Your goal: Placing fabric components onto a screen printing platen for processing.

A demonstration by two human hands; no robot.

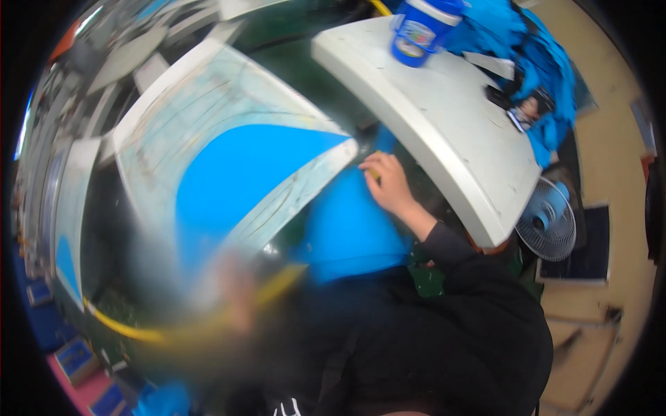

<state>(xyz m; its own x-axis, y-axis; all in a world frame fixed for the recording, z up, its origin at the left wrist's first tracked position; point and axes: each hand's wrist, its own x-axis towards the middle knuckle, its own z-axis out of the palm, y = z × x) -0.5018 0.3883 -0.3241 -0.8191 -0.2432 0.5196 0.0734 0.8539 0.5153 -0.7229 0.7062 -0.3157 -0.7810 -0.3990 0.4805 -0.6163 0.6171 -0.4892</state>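
Pinching yellow bit in right hand, centre | cannot tell grip of blurred left hand, lower left | with blue patch on part of board, upper left: apparently midway

Seen from above, a large pale panel has a bright blue middle. At the panel's near end, the left hand is a blur beside a yellow hose. Just right of the panel's corner, the right hand curls its fingers. Farther right of the panel, a white table carries a blue jug.
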